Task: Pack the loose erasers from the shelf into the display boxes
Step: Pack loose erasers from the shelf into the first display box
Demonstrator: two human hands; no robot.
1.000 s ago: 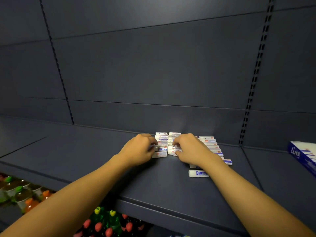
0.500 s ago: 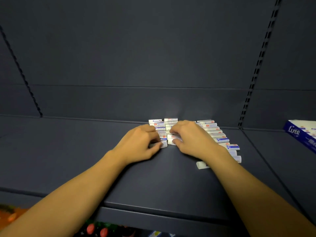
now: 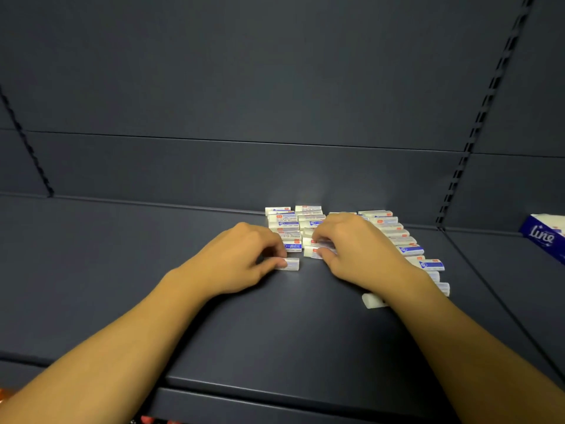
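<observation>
Several white erasers with blue and red sleeves lie in rows on the dark shelf (image 3: 214, 325): a left row (image 3: 282, 220), a middle row (image 3: 310, 214) and a right row (image 3: 394, 232). My left hand (image 3: 241, 258) pinches the nearest eraser of the left row (image 3: 292, 264) between thumb and fingers. At the front of the middle row, my right hand (image 3: 357, 249) has its curled fingers and thumb on the erasers (image 3: 312, 251). One bare white eraser (image 3: 371, 300) lies apart, partly under my right forearm.
A blue and white box marked "Line" (image 3: 544, 237) stands on the neighbouring shelf at the far right. The shelf's back panel rises just behind the rows. Slotted uprights (image 3: 477, 123) run up on the right and left. Coloured items show below the shelf's front edge.
The view has tilted and shifted right, so the lower shelf's coloured goods are nearly out of sight. My left hand has drawn the nearest eraser slightly toward me, away from its row.
</observation>
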